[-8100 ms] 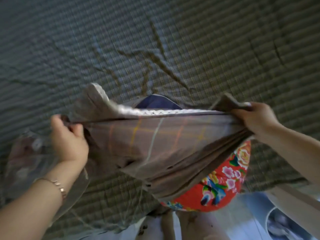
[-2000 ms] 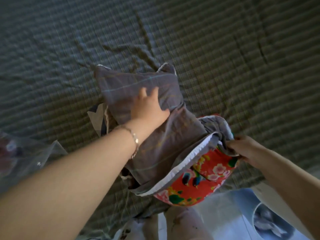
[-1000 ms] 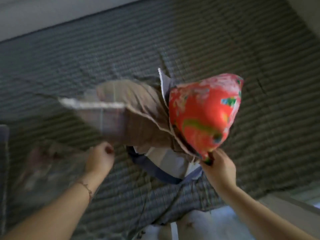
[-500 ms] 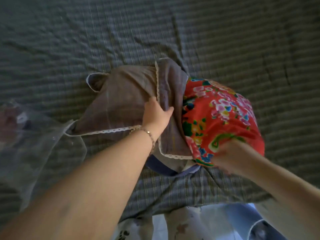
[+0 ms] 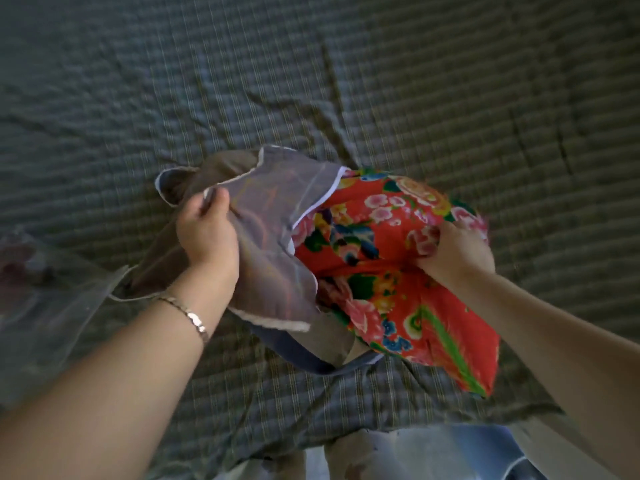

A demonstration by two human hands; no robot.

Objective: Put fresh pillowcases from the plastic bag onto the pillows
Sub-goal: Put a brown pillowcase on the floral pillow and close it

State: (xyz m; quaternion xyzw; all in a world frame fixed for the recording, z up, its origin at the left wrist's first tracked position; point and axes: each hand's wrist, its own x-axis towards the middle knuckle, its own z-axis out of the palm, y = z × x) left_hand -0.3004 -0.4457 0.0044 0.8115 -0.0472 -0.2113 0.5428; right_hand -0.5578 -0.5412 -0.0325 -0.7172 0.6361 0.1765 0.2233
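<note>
A red floral pillow (image 5: 391, 271) lies on the bed in the middle of the head view, its left end tucked into a grey-brown checked pillowcase (image 5: 273, 244) with a white lace edge. My left hand (image 5: 207, 233) grips the pillowcase's open edge, thumb and fingers pinching the cloth. My right hand (image 5: 453, 251) grips the pillow's upper right part, fingers dug into the red fabric. A clear plastic bag (image 5: 45, 299) lies crumpled at the far left. A dark blue cloth (image 5: 298, 355) shows under the pillowcase.
A grey-green checked sheet (image 5: 346, 81) covers the whole bed, creased near the pillow. The bed's near edge runs along the bottom, with pale floor (image 5: 433, 452) and my legs below it.
My left hand has shifted from pressing on the pillowcase to pinching its open edge and lifting it. My right hand has moved up onto the pillow's top right.
</note>
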